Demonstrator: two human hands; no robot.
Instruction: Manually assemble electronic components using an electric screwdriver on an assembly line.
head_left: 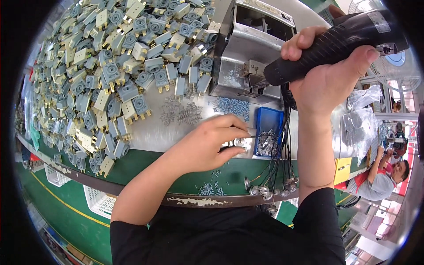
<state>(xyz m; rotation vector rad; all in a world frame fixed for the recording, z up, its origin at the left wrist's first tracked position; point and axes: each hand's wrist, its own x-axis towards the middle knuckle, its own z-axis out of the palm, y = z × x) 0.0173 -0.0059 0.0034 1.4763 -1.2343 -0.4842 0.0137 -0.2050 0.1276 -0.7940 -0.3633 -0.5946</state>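
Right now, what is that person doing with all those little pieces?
The person is at a green bench. The left hand pinches a small round metal part beside a blue tray of metal bits. The right hand holds a black power screwdriver raised above. A big heap of grey and cream plastic parts lies to the left.

We've got our right hand (329, 73) gripping a black power screwdriver (335, 44), raised above the bench, while our left hand (210, 143) pinches a small round metal part (240, 142) beside the blue tray (268, 121).
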